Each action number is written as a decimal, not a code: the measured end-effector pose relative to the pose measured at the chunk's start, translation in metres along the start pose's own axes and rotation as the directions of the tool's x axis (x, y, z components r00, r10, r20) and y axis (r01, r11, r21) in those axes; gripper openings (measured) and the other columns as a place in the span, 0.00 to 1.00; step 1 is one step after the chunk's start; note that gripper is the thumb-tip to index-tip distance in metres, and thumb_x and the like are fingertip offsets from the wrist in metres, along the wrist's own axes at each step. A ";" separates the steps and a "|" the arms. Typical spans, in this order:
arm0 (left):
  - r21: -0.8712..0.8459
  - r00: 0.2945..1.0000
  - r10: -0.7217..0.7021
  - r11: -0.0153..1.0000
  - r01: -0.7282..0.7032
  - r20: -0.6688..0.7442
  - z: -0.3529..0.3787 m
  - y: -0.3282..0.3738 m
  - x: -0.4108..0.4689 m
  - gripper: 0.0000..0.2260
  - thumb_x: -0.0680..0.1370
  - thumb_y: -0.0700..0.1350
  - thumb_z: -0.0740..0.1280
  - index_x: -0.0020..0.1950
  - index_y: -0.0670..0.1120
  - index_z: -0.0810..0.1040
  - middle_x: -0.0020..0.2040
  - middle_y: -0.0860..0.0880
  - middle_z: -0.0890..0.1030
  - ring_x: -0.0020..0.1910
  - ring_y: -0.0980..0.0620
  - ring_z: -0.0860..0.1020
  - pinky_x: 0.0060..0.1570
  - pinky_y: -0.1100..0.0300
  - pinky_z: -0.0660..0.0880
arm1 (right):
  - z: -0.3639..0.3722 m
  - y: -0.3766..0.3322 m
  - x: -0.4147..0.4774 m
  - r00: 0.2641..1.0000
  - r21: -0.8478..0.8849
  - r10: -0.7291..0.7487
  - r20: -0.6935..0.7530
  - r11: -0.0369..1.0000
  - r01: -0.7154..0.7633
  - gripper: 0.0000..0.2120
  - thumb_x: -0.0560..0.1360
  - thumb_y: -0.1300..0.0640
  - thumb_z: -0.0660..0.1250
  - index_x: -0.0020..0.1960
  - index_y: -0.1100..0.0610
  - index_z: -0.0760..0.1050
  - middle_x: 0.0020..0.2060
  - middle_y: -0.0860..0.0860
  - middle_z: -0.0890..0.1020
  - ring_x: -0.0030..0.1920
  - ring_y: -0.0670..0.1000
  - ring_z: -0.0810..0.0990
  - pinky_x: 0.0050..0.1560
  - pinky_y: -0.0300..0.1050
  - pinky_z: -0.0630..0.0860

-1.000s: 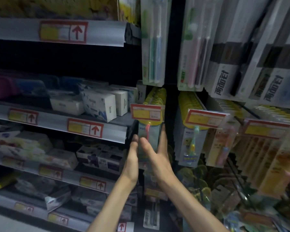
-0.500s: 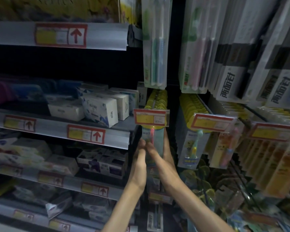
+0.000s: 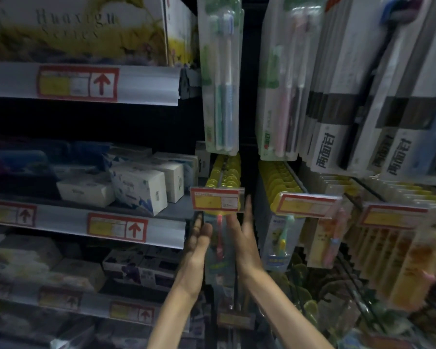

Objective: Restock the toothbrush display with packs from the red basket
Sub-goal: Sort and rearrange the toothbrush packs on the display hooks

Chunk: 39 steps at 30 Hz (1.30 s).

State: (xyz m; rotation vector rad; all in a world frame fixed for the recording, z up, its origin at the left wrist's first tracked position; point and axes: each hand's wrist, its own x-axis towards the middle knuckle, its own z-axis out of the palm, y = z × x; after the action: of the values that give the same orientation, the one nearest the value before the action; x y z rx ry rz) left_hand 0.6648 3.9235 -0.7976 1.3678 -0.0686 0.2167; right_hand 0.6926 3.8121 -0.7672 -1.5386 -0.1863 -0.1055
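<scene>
A toothbrush pack (image 3: 220,245) with a pink brush and yellow top hangs on a hook under a red and yellow price tag (image 3: 217,202). My left hand (image 3: 199,240) lies flat against the pack's left edge. My right hand (image 3: 244,238) presses its right edge, fingers stretched up beside the tag. Behind the tag a row of yellow-topped packs (image 3: 224,172) fills the hook. The red basket is out of view.
More hooks of toothbrush packs (image 3: 285,238) hang to the right, with tall packs (image 3: 222,79) above. To the left run shelves with white boxes (image 3: 139,187) and arrow price labels (image 3: 116,227). Lower hooks with tags (image 3: 234,319) sit beneath my wrists.
Both hands have slid up along the pack towards the price tag, and the view has moved closer to the hook.
</scene>
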 end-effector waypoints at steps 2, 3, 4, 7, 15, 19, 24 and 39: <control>0.014 1.000 0.023 1.000 -0.023 -0.002 0.000 0.001 -0.001 0.41 0.70 0.71 0.67 0.80 0.55 0.65 0.79 0.55 0.70 0.71 0.66 0.71 0.80 0.52 0.60 | 0.001 0.005 0.008 0.999 0.042 0.020 0.028 0.999 -0.021 0.48 0.59 0.14 0.63 0.74 0.18 0.46 0.83 0.41 0.59 0.82 0.54 0.61 0.77 0.70 0.61; 0.012 1.000 0.014 1.000 -0.014 0.008 0.000 0.001 -0.001 0.44 0.68 0.73 0.68 0.80 0.55 0.65 0.79 0.55 0.70 0.72 0.66 0.71 0.80 0.52 0.60 | 0.002 0.007 0.010 0.998 0.059 0.019 0.052 0.998 -0.022 0.47 0.61 0.15 0.64 0.76 0.21 0.48 0.82 0.43 0.62 0.81 0.55 0.63 0.76 0.71 0.63; 0.013 1.000 0.004 1.000 -0.004 0.008 0.000 -0.001 0.000 0.46 0.66 0.77 0.69 0.80 0.56 0.68 0.78 0.55 0.71 0.73 0.62 0.71 0.80 0.49 0.61 | 0.004 0.010 0.011 0.997 0.072 0.014 0.072 0.997 -0.020 0.48 0.63 0.17 0.64 0.78 0.26 0.52 0.81 0.45 0.65 0.80 0.56 0.66 0.75 0.71 0.65; 0.028 0.999 -0.007 1.000 0.006 0.039 0.003 0.003 -0.003 0.36 0.68 0.78 0.67 0.71 0.63 0.77 0.72 0.54 0.79 0.74 0.51 0.74 0.75 0.43 0.68 | 0.011 0.017 0.010 0.996 0.074 0.026 0.081 0.997 -0.032 0.49 0.66 0.18 0.64 0.80 0.38 0.59 0.77 0.52 0.72 0.74 0.56 0.74 0.72 0.65 0.70; -0.054 0.998 -0.039 0.998 0.042 0.055 0.001 0.005 -0.002 0.27 0.71 0.72 0.67 0.66 0.61 0.81 0.64 0.54 0.85 0.66 0.52 0.81 0.64 0.52 0.77 | 0.019 0.020 0.009 0.997 0.153 0.005 0.071 0.988 -0.016 0.52 0.64 0.17 0.64 0.81 0.41 0.60 0.77 0.51 0.72 0.76 0.56 0.72 0.76 0.67 0.67; -0.031 0.999 -0.022 0.999 0.023 0.026 0.001 0.010 -0.003 0.40 0.69 0.78 0.65 0.76 0.60 0.73 0.72 0.58 0.78 0.72 0.57 0.75 0.72 0.49 0.72 | 0.016 0.014 0.002 0.998 0.144 -0.041 0.057 0.989 0.032 0.49 0.68 0.18 0.62 0.81 0.42 0.60 0.79 0.51 0.69 0.78 0.57 0.68 0.77 0.68 0.63; 0.020 0.999 -0.037 0.999 0.037 0.026 0.001 0.015 -0.012 0.16 0.80 0.63 0.60 0.68 0.67 0.72 0.66 0.69 0.78 0.65 0.70 0.75 0.60 0.73 0.71 | 0.012 0.002 -0.013 0.997 0.109 -0.061 0.049 0.993 0.055 0.54 0.63 0.17 0.64 0.83 0.37 0.52 0.81 0.42 0.62 0.81 0.46 0.61 0.81 0.60 0.60; 0.113 0.989 0.047 0.993 -0.031 -0.142 0.007 0.018 -0.037 0.16 0.79 0.57 0.62 0.67 0.67 0.72 0.58 0.80 0.77 0.62 0.81 0.71 0.57 0.80 0.67 | 0.003 0.006 -0.044 0.989 -0.119 -0.150 0.004 0.981 0.150 0.40 0.74 0.22 0.50 0.83 0.35 0.50 0.81 0.33 0.56 0.81 0.35 0.52 0.83 0.53 0.52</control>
State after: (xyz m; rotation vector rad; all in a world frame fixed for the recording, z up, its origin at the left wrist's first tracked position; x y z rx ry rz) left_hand 0.6254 3.9160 -0.7850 1.4575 0.0382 0.3569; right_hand 0.6504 3.8130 -0.7810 -1.6424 -0.2968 -0.2433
